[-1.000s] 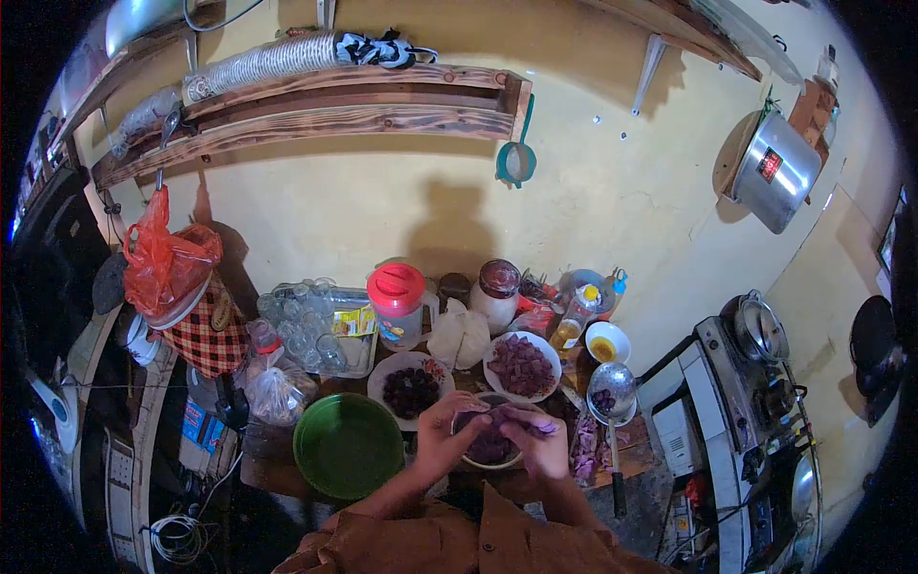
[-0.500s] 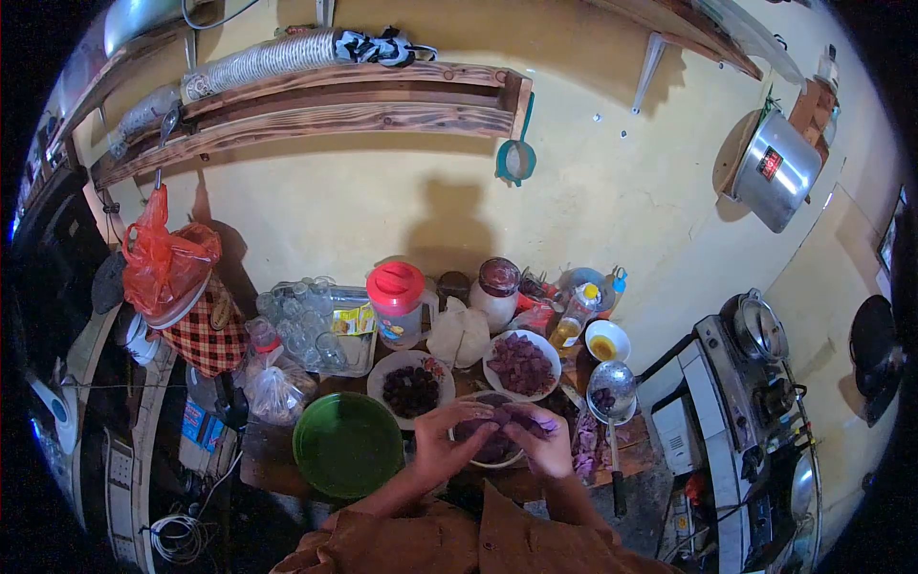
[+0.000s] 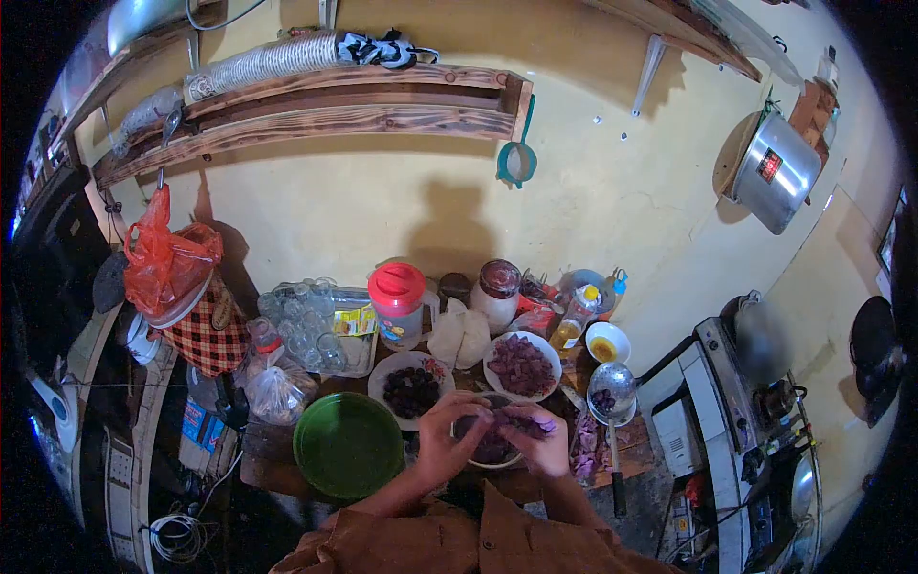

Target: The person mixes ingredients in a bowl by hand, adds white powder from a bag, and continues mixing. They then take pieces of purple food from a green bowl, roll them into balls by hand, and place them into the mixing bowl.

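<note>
Both hands meet above a bowl of purple mash (image 3: 494,448) near the table's front edge. My left hand (image 3: 448,435) has its fingers curled at the bowl's left side; what they hold, if anything, is too small to make out. My right hand (image 3: 540,446) is closed on a purple piece (image 3: 521,421), with purple stains on the fingers. Behind them stands a plate of purple chunks (image 3: 522,366). A plate of dark pieces (image 3: 412,386) lies to the left. Right of the hands, a ladle (image 3: 613,386) rests over a small bowl.
A green basin (image 3: 348,446) sits at the left front, beside a tray of glasses (image 3: 316,327). The red-lidded jug (image 3: 397,306) and a jar (image 3: 497,292) stand at the back. Purple peels (image 3: 585,450) lie right of the hands; a stove (image 3: 732,383) is farther right.
The fingers of both hands have shifted slightly over the bowl, and the purple piece shows more clearly at my right hand. The camera view has moved very little.
</note>
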The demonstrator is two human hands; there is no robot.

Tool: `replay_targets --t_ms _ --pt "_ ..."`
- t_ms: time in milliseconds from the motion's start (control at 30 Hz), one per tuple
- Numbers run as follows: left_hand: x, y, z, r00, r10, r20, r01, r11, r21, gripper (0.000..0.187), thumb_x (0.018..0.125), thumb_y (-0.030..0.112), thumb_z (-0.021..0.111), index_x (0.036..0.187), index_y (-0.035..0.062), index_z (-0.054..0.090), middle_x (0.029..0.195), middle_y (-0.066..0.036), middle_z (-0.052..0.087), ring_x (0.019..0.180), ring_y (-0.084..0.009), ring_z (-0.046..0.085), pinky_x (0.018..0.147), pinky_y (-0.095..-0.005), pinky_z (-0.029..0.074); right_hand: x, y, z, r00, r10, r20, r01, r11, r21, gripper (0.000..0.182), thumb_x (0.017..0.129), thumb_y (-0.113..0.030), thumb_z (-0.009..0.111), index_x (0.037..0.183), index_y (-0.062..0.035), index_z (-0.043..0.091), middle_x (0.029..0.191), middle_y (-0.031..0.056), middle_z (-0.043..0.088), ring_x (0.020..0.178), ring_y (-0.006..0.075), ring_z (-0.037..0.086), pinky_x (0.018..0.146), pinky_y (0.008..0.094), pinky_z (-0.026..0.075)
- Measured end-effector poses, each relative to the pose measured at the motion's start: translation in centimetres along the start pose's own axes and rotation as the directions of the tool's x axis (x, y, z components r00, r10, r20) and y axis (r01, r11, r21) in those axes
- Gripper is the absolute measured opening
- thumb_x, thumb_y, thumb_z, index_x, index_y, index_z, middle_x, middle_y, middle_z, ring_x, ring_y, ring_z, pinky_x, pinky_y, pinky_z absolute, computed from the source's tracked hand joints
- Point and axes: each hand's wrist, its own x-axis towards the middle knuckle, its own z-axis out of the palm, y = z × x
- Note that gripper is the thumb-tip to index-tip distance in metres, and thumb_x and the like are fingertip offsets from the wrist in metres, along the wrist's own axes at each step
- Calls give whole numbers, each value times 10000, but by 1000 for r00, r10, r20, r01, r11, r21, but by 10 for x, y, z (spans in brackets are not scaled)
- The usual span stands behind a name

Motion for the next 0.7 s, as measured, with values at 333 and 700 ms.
replay_targets --t_ms 333,700 --pt "-15 -68 21 666 -589 458 609 75 -789 552 918 467 335 1275 48 369 1304 -98 422 1194 -251 401 992 -407 331 10 -3 23 889 -357 287 457 724 -516 134 744 -18 638 877 -6 628 933 116 631 830 232 619 756 312 473" --pt "-10 -41 20 693 -465 550 479 -273 -834 756 820 653 333 1333 98 328 1375 -92 334 1258 -275 311 1041 -470 221 21 -3 57 780 -226 584 598 546 -587 866 735 -450 551 1396 -46 164 1429 219 167 1312 445 96 1040 560 88"
